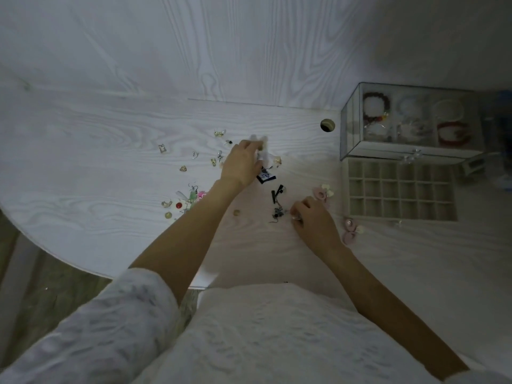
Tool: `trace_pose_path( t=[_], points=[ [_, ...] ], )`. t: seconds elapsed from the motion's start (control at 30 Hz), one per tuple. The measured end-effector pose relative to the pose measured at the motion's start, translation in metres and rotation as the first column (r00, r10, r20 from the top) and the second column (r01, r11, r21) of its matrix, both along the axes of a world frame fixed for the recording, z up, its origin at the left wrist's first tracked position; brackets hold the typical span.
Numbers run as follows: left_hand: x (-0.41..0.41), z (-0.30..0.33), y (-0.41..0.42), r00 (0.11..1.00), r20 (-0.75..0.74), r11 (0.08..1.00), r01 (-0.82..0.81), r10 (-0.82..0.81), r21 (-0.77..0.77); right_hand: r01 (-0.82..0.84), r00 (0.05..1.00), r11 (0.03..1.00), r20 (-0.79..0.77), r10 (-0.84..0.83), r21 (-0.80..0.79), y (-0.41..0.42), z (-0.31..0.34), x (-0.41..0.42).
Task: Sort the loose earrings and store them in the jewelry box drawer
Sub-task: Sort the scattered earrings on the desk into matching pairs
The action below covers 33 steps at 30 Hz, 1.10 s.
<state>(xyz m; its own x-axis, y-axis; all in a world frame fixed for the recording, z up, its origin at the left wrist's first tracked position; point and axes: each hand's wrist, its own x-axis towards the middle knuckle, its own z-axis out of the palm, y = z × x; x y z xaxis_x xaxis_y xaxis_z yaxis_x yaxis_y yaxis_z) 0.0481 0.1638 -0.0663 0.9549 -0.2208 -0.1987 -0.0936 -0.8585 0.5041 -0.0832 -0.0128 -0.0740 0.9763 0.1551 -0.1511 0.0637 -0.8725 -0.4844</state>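
Several loose earrings (194,162) lie scattered over the white wood-grain table (110,128). My left hand (243,162) reaches into the pile and its fingertips are blurred around something pale; what it holds is unclear. A dark blue earring (265,177) lies just right of that hand. My right hand (313,217) has curled fingers that pinch a small earring beside a dark dangly earring (278,213). Pink bow earrings (322,192) lie near the pulled-out drawer (399,189), whose small square compartments look bare.
A clear jewelry box (352,128) with bracelets inside stands behind the drawer at the right. A round cable hole (327,125) sits left of it. More pink pieces (349,231) lie by my right wrist. The table's curved edge runs at the lower left.
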Motion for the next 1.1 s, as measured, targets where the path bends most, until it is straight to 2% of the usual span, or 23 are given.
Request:
trace_pose_path(
  t=[0.1, 0.33, 0.43, 0.53, 0.63, 0.73, 0.8, 0.93, 1.1],
  points=[
    [0.016, -0.01, -0.006, 0.999, -0.006, 0.995, 0.033, -0.032, 0.096, 0.045, 0.999, 0.999, -0.002, -0.045, -0.01, -0.002, 0.001, 0.0],
    [0.014, -0.01, -0.006, 0.996, 0.03, 0.996, -0.084, 0.084, -0.018, 0.11, 0.994, 0.994, 0.019, -0.11, 0.006, -0.009, -0.003, -0.001],
    [0.0, -0.009, 0.005, 0.985, 0.019, 0.978, -0.165, 0.169, -0.128, 0.113, 0.994, 0.993, 0.01, -0.113, 0.031, -0.014, -0.004, -0.006],
    [-0.029, 0.009, 0.003, 0.967, 0.058, 0.916, -0.214, 0.247, -0.341, 0.126, 0.992, 0.992, 0.02, -0.126, 0.024, -0.021, -0.003, -0.016],
    [-0.072, 0.026, -0.018, 0.979, 0.084, 0.88, -0.126, 0.184, -0.458, 0.197, 0.98, 0.98, 0.039, -0.196, -0.016, -0.031, 0.0, -0.029],
    [-0.115, 0.015, -0.049, 0.999, 0.052, 0.92, 0.035, -0.015, -0.391, 0.267, 0.963, 0.96, 0.057, -0.263, -0.081, -0.04, 0.002, -0.041],
    [-0.133, 0.004, -0.068, 0.995, 0.044, 0.931, 0.103, -0.093, -0.349, 0.297, 0.954, 0.951, 0.07, -0.291, -0.091, -0.044, 0.003, -0.047],
    [-0.141, -0.006, -0.086, 0.999, 0.005, 0.948, 0.049, -0.05, -0.316, 0.341, 0.939, 0.938, 0.079, -0.336, -0.063, -0.049, 0.003, -0.054],
    [-0.145, -0.006, -0.091, 0.999, -0.05, 0.981, -0.011, 0.002, -0.194, 0.36, 0.932, 0.933, 0.061, -0.359, -0.013, -0.051, 0.008, -0.06]
  ],
)
